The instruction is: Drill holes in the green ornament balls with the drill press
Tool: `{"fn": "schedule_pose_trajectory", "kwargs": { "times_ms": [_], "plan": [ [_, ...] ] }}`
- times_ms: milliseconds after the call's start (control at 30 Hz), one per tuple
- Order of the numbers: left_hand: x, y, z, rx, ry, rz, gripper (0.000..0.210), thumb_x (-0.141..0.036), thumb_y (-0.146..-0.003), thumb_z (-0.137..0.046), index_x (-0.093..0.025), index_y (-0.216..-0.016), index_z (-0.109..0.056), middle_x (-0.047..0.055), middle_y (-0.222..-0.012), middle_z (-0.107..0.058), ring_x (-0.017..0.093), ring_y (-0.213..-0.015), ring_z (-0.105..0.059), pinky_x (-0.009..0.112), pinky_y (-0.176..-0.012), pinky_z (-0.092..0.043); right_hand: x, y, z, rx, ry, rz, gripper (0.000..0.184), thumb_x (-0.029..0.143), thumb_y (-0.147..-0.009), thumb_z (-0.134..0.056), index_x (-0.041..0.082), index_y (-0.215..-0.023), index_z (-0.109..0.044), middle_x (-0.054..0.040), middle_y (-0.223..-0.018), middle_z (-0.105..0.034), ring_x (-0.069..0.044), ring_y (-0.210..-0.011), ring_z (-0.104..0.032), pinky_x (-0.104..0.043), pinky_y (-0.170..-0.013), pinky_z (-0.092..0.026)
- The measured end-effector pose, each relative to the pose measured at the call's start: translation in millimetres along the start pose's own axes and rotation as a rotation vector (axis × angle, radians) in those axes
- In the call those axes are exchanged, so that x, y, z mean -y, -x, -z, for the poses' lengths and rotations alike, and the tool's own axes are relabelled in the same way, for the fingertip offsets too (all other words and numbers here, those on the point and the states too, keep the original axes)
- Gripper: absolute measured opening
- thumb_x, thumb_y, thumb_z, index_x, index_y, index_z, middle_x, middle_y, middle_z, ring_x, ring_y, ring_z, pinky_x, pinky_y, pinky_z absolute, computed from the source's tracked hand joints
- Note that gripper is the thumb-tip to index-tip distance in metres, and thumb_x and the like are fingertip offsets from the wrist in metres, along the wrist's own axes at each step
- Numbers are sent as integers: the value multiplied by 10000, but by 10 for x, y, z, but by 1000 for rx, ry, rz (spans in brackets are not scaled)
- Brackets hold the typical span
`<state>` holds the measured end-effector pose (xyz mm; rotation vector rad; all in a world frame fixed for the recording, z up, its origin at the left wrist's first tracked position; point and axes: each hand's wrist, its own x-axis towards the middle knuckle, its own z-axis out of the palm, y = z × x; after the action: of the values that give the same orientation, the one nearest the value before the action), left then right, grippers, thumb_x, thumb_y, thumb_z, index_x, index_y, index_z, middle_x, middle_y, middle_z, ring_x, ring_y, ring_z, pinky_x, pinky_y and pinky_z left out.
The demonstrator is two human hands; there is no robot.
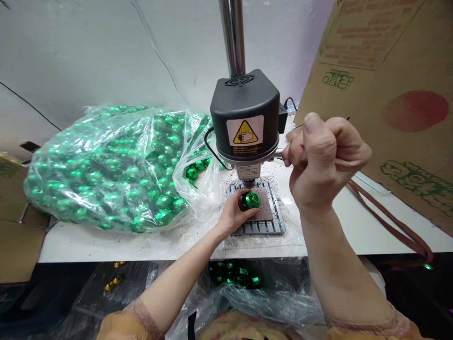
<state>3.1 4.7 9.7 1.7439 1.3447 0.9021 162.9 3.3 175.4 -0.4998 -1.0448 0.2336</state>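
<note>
A small drill press point(246, 113) with a black motor housing and a yellow warning label stands on the table. Beneath its chuck point(248, 183), a shiny green ball point(252, 200) rests on a flat brownish board point(264, 210) over the slotted metal base point(279, 226). My left hand point(235, 211) steadies that ball, fingers behind it and thumb in front. My right hand point(323, 156) is closed in a fist at the machine's right side, around the feed lever point(279, 153), of which only a short metal piece shows.
A large clear plastic bag point(113, 170) full of green faceted balls lies left of the press. More green balls point(237, 274) sit in plastic below the table edge. A cardboard box point(382, 94) stands at right, near a brown strap point(396, 226). Dark shavings are scattered around the base.
</note>
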Motion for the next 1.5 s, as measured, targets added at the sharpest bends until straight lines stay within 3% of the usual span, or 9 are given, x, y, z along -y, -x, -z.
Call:
{"fn": "schedule_pose_trajectory", "kwargs": {
  "times_ms": [133, 333, 500, 867, 1500],
  "plan": [
    [7, -1, 26, 23, -31, -8, 628, -404, -734, -881, -195, -1283, -660, 40, -991, -744, 219, -885, -693, 298, -727, -538, 5, 26, 14, 2, -16, 4, 471, 317, -938, -620, 217, -598, -309, 68, -484, -325, -42, -450, -360, -281, -485, -304],
    [74, -33, 26, 34, -29, -23, 643, -420, -724, -891, -194, -1285, -674, 40, -984, -752, 198, -811, -676, 293, -710, -543, -29, 147, 45, -38, -55, 63, 485, 287, -927, -622, 200, -580, -295, 75, -476, -275, -33, -424, -295, -272, -446, -260],
    [90, -33, 8, 45, 55, -10, 643, -375, -715, -904, -194, -1289, -677, 64, -1035, -763, 231, -896, -710, 326, -799, -581, -96, 222, 89, -40, -74, 121, 495, 252, -926, -602, 183, -572, -262, 78, -481, -255, -26, -422, -273, -255, -430, -262],
    [115, -38, 3, 28, 94, -32, 646, -388, -694, -927, -211, -1269, -692, 57, -1004, -770, 256, -947, -733, 354, -851, -605, -163, 308, 136, -81, -49, 126, 496, 237, -895, -622, 190, -597, -227, 71, -506, -237, -22, -426, -234, -258, -421, -236],
    [124, -40, 6, 42, 58, -17, 648, -428, -713, -906, -199, -1270, -668, 69, -1057, -759, 275, -1016, -715, 386, -918, -580, -210, 376, 248, 82, -142, 281, 427, 53, -853, -536, 165, -597, -213, 72, -540, -275, -9, -448, -278, -223, -460, -329]
  ]
}}
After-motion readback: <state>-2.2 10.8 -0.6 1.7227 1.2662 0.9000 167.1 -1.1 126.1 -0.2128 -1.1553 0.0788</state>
